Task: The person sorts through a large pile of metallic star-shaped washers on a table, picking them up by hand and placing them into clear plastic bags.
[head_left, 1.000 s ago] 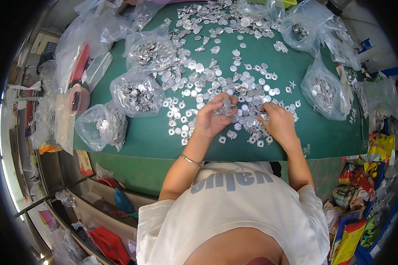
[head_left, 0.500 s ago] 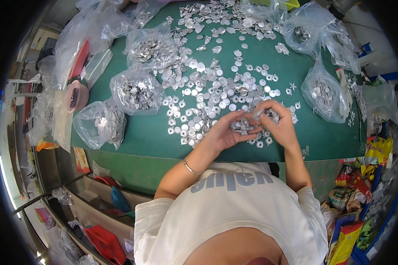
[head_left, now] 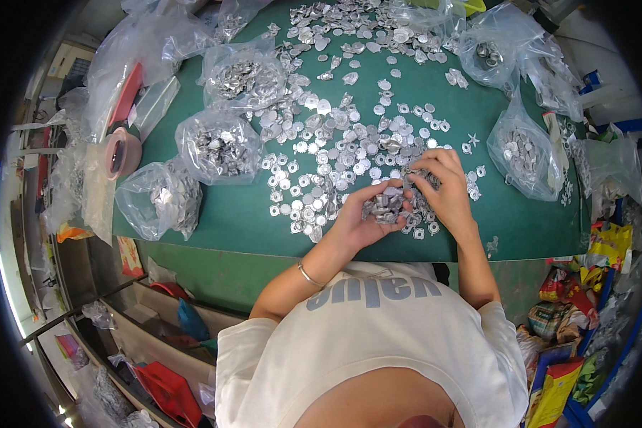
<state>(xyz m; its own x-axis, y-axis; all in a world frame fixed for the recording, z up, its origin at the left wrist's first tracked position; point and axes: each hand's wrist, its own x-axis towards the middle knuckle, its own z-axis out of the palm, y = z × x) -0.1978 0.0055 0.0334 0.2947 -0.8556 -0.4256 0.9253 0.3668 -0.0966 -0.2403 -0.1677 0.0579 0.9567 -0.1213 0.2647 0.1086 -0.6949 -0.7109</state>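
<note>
A heap of small silver metal pieces (head_left: pixel 386 207) lies in the cupped palm of my left hand (head_left: pixel 354 222), its fingers curled around them just above the table's near edge. Close on its right, my right hand (head_left: pixel 447 187) is bent with its thumb and fingertips together by the heap. What those fingertips pinch is too small and partly hidden to make out. Beneath and beyond both hands, many loose silver metal discs (head_left: pixel 364 150) with toothed or looped rims are spread over the green tabletop (head_left: pixel 250 228). A star-shaped piece (head_left: pixel 474 139) lies right of them.
Clear plastic bags of metal pieces stand at left, such as one bag (head_left: pixel 217 146), with another bag (head_left: pixel 524 153) at right. A pink tape ring (head_left: pixel 124 153) sits on the left edge. More silver parts (head_left: pixel 364 28) cover the far side. Drawers (head_left: pixel 157 321) are below left.
The heap in my left palm looks fuller. My right hand, which held a clump of pieces, has shifted slightly up, and its fingers now point down toward the left palm.
</note>
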